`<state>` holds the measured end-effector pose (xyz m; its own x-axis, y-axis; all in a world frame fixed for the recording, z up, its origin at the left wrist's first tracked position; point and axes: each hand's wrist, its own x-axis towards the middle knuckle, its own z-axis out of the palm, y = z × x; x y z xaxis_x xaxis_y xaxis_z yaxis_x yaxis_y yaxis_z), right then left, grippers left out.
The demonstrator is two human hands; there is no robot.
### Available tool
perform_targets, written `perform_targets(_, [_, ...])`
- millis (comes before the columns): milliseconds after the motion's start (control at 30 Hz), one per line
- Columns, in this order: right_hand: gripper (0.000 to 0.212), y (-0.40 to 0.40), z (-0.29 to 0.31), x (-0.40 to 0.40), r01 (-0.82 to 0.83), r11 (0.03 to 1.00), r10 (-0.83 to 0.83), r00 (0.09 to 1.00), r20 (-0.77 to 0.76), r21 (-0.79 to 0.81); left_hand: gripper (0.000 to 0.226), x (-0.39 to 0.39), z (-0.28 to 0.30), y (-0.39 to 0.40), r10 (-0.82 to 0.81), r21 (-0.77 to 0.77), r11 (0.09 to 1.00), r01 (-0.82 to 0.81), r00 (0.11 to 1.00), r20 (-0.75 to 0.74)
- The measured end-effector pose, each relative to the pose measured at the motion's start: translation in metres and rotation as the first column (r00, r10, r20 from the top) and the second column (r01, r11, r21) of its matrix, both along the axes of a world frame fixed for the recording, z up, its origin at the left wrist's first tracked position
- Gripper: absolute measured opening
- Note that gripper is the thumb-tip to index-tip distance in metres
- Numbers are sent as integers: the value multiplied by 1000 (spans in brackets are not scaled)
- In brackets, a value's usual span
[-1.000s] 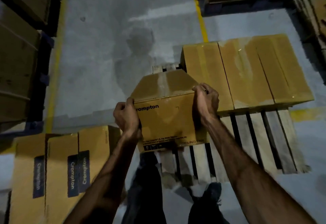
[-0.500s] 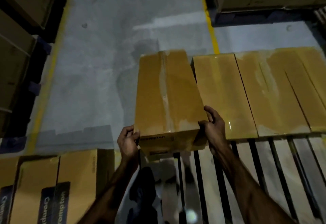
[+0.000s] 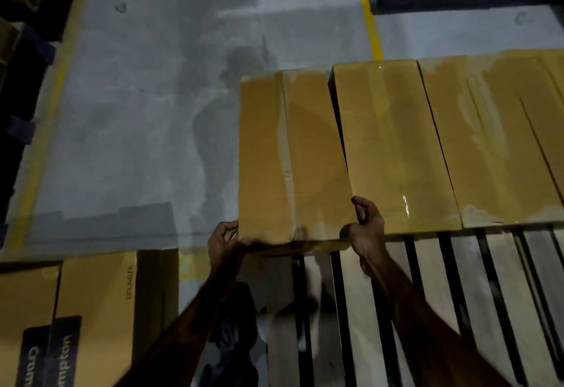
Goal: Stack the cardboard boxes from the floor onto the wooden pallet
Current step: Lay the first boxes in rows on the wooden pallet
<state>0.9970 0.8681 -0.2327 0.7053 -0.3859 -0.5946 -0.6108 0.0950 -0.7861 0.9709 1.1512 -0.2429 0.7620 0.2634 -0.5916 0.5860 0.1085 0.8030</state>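
L hand (image 3: 227,241) + R hand (image 3: 364,228) grip near corners of tan taped cardboard box (image 3: 290,154) | mid-frame, on slatted wooden pallet (image 3: 433,289), beside placed boxes (image 3: 393,142) | risk: R fingers look liable to get pinched btwn boxes.

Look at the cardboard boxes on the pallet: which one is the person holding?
The leftmost box in the row on the pallet. The left hand and right hand grip its near corners; the boxes to its right go untouched.

Three cardboard boxes in a row on the pallet (image 3: 293,154) (image 3: 393,145) (image 3: 500,139), one wooden pallet (image 3: 433,295), two boxes on the floor at eight o'clock (image 3: 97,310) (image 3: 24,310), two hands (image 3: 224,241) (image 3: 364,228)
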Motion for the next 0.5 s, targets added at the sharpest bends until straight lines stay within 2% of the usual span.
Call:
perform_targets(100, [79, -1, -14, -3, 10, 1000, -10, 1000, -26, -22, 68, 12, -8, -6, 10, -5, 1000, -10, 999, -36])
perform_targets(200, [79, -5, -29, -4, 5, 999, -7, 998, -58, -35, 46, 16, -23, -12, 16, -9, 1000, -17, 997, -80])
perform_targets(300, [79, -9, -44, -7, -23, 998, 17, 996, -92, -60, 34, 11, -46, -15, 34, -5, 999, -35, 992, -119])
perform_targets(500, [68, -12, -60, -4, -101, 989, 84, 986, -142, -113, 41, 10, -76, -16, 14, 21, 1000, -12, 995, -101])
